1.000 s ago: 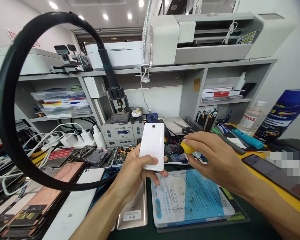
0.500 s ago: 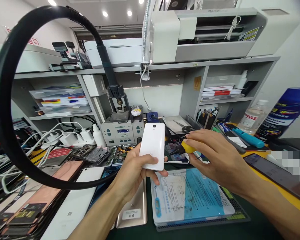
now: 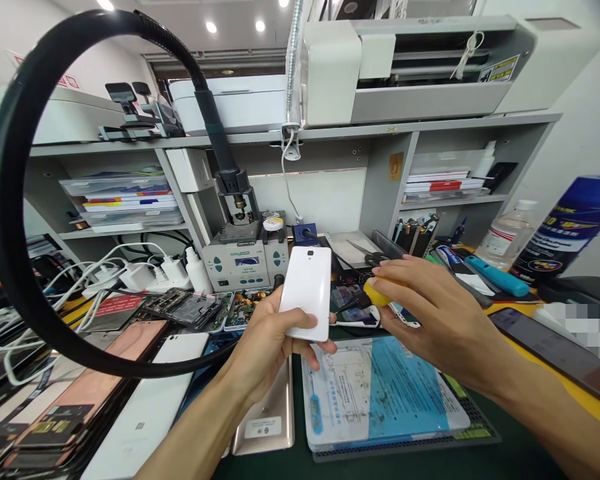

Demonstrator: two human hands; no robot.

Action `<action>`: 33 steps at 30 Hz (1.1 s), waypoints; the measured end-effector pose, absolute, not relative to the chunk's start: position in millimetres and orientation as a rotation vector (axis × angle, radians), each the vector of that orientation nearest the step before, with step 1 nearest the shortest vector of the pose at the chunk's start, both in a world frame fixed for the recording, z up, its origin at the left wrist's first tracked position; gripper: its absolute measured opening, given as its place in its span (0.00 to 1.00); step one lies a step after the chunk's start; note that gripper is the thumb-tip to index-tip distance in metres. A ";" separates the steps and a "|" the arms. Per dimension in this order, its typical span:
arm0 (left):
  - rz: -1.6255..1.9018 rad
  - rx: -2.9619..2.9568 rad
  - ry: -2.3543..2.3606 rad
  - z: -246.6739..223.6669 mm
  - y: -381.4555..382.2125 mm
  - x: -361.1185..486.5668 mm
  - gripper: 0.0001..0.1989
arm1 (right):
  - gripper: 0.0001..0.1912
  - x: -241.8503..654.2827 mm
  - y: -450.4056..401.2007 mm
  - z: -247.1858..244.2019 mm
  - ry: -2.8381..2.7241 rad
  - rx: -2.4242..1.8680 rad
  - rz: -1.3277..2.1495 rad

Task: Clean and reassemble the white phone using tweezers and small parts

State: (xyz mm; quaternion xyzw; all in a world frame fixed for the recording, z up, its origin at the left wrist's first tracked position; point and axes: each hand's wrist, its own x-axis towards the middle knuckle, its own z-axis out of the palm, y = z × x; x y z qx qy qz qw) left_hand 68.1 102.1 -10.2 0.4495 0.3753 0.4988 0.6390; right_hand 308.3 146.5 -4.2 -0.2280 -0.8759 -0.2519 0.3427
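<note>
A white phone (image 3: 307, 283) is held up with its back, camera hole at the top, facing me. My left hand (image 3: 273, 327) grips it at the lower part, thumb across the back and fingers behind. In my right hand (image 3: 425, 307) is a yellow, round-bodied tool (image 3: 377, 293) with a black tapered nozzle; its exact kind is unclear. The nozzle's tip points left, close to the phone's lower right edge. Whether the tip touches the phone I cannot tell. Below both hands lies a blue and white printed pad (image 3: 380, 393).
A black hose (image 3: 0, 193) loops over the left side to a soldering or hot-air station (image 3: 243, 267). Phones and phone parts (image 3: 145, 413) crowd the left. A dark phone (image 3: 555, 347), a clear bottle (image 3: 510, 233) and a blue spray can (image 3: 570, 227) stand or lie right.
Almost nothing differs. Both hands, the white phone and the yellow tool keep nearly the same positions; the whole view has shifted very slightly.
</note>
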 end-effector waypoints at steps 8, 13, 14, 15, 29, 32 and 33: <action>1.130 1.040 0.846 -10.6 101.5 66.8 0.21 | 0.16 308.5 145.5 -4.6 -2.278 -0.588 -0.661; 1.125 1.028 0.855 -9.7 101.1 66.5 0.22 | 0.16 308.3 145.5 -4.6 -2.273 -0.593 -0.664; 1.123 1.025 0.855 -9.5 101.3 66.6 0.22 | 0.16 308.4 146.0 -4.6 -2.275 -0.596 -0.662; 1.122 1.025 0.853 -9.4 101.5 66.7 0.22 | 0.16 308.6 146.6 -4.7 -2.276 -0.597 -0.660; 1.150 0.952 0.751 -5.2 98.6 68.6 0.19 | 0.19 314.6 147.5 -4.8 -1.857 -1.061 -0.030; 1.142 0.961 0.732 -4.7 97.8 69.3 0.19 | 0.20 328.6 165.5 -4.6 -1.616 -1.196 0.191; 1.141 0.966 0.736 -4.6 97.4 69.8 0.20 | 0.21 334.3 172.9 -4.3 -1.567 -1.220 0.225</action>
